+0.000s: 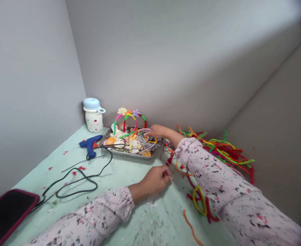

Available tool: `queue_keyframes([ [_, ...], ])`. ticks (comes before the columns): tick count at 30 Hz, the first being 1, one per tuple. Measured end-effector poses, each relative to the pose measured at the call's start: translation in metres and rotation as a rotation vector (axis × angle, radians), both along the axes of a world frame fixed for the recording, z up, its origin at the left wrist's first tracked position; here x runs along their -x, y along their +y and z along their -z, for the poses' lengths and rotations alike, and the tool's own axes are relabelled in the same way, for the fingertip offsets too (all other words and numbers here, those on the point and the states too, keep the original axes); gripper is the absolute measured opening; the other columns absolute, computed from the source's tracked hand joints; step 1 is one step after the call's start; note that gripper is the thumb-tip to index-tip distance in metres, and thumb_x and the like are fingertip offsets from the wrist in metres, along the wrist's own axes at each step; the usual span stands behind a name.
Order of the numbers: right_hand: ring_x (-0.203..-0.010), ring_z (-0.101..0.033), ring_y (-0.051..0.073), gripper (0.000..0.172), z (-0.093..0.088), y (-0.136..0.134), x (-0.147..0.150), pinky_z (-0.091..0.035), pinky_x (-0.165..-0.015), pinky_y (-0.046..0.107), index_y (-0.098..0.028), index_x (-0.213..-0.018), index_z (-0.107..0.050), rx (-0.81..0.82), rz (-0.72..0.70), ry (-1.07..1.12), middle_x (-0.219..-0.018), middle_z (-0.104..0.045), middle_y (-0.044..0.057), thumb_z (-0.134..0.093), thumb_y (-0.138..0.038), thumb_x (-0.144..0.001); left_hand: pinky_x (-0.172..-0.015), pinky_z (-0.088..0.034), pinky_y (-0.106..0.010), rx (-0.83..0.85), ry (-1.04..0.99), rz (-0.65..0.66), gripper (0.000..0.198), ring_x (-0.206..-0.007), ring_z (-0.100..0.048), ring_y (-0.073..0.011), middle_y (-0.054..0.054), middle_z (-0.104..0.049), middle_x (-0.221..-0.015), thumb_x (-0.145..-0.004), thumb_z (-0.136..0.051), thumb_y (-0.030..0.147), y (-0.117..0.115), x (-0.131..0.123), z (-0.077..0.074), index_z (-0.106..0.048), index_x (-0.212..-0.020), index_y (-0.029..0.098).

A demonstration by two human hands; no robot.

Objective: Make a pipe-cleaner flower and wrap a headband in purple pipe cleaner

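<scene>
floral-print sleeves run in from the bottom edge, left one [89, 217] and right one [217, 177], with a dark phone in a magenta case [14, 205] at lower left. right hand [159, 131] is over the right end of a metal tray [126, 155], fingertips down at the grey strands [147, 146], which lie in a loose bundle just below and left of the fingers. can't tell if the grip is clamped on a strand or only touching. left hand [154, 181] is down at the table [130, 174] in front of the tray, fingers curled together in a loose fist, apart from the strands. tray also holds shells [118, 142]; two coloured arches with flowers [122, 111] stand up at its back. colourful fuzzy stems [224, 150] are heaped right of the right forearm, along the wall. yellow loop [200, 205] lies by the right sleeve, orange stem [190, 225] nearer the camera. blue glue gun [90, 145] sits just left of the tray, black cable [97, 186] looped in front. white jar with light blue lid [94, 119] stands behind the gun.
</scene>
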State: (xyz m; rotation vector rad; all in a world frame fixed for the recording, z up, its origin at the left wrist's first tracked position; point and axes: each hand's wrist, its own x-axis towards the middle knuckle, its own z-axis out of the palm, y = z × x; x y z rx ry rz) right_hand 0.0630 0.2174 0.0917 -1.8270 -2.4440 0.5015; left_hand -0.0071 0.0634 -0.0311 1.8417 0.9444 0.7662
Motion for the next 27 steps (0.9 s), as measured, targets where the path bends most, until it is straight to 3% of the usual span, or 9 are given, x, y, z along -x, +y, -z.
queue_keyframes([
  [7, -0.057, -0.054, 0.014, 0.019, -0.004, -0.003, 0.003, -0.034, -0.048, 0.024, -0.013, -0.075, -0.068, 0.096, 0.105, 0.096, -0.071, -0.066, 0.009, -0.059, -0.03, -0.077, -0.057, -0.036, -0.022, -0.004, -0.003, -0.006, 0.019, -0.063, -0.052, -0.0129, -0.002, -0.061, -0.069, -0.076, -0.052, 0.026, 0.0, -0.001, 0.003, -0.065, -0.081, 0.013],
  [11, -0.047, -0.047, 0.01, 0.016, -0.008, -0.006, -0.013, -0.034, -0.044, 0.022, -0.014, -0.075, -0.067, 0.243, 0.133, 0.229, -0.063, -0.062, 0.003, -0.059, -0.028, -0.077, -0.059, -0.037, -0.022, 0.007, -0.02, 0.004, 0.019, -0.065, -0.053, -0.0132, -0.003, -0.062, -0.071, -0.076, -0.05, 0.023, -0.001, 0.0, 0.0, -0.065, -0.081, 0.013],
  [17, -0.047, -0.051, 0.011, 0.015, -0.013, -0.022, -0.042, -0.041, -0.046, 0.023, -0.014, -0.072, -0.067, 0.452, 0.119, 0.407, -0.058, -0.062, 0.002, -0.063, -0.028, -0.073, -0.061, -0.039, -0.023, 0.012, -0.04, 0.022, 0.019, -0.067, -0.054, -0.0142, -0.003, -0.063, -0.073, -0.075, -0.049, 0.022, -0.002, 0.002, -0.004, -0.064, -0.081, 0.013],
  [27, -0.043, -0.051, 0.011, 0.008, -0.025, -0.047, -0.081, -0.038, -0.041, 0.022, -0.013, -0.067, -0.068, 0.569, 0.154, 0.511, -0.052, -0.06, 0.001, -0.071, -0.02, -0.064, -0.056, -0.036, -0.022, 0.105, -0.132, -0.009, 0.013, -0.061, -0.048, -0.011, 0.0, -0.055, -0.068, -0.077, -0.051, 0.025, -0.001, 0.0, -0.004, -0.058, -0.08, 0.015],
])
